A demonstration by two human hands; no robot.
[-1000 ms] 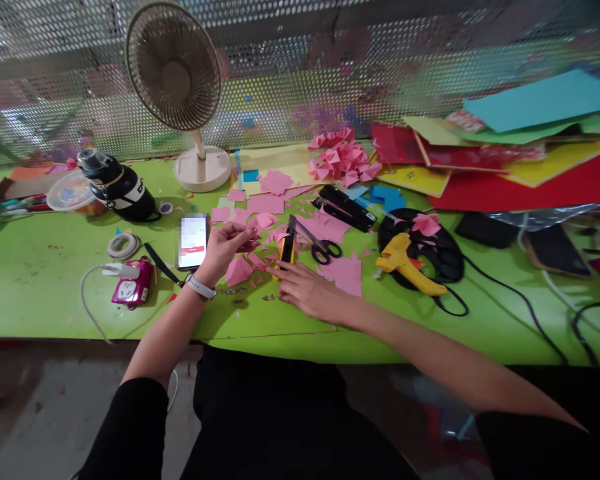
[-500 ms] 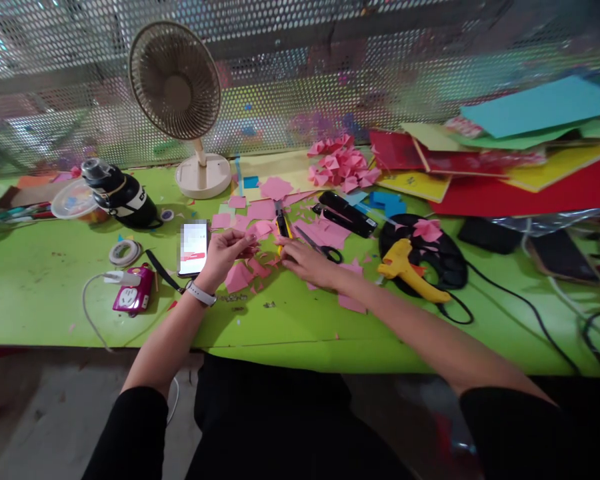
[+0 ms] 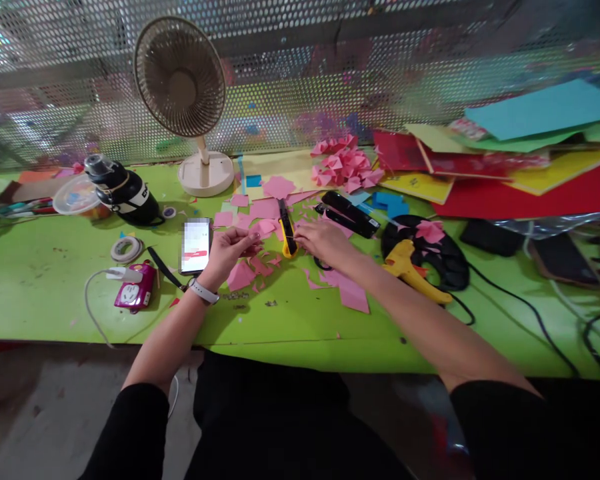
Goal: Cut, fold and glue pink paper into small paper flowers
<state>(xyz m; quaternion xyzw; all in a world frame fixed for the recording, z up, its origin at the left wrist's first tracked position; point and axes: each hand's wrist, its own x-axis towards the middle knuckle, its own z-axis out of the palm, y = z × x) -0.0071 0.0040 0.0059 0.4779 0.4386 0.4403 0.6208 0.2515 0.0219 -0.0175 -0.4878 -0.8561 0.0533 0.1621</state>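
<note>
Left hand [image 3: 235, 250]: fingertips pinched together, contents indistinct. Right hand [image 3: 324, 241]: curled beside the yellow cutter [image 3: 287, 232], grip unclear — position fingers clear of its dark end.

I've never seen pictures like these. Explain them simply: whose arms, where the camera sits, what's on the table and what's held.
No machine here: these are a person's bare arms, seen by a head-worn camera looking forward and down. On the green table lie pink paper pieces, a phone and a black stapler; a fan stands behind. The left hand is pinched near the phone; whether it grips something small is unclear. The right hand is beside the yellow cutter; what it holds, if anything, can't be made out.
</note>
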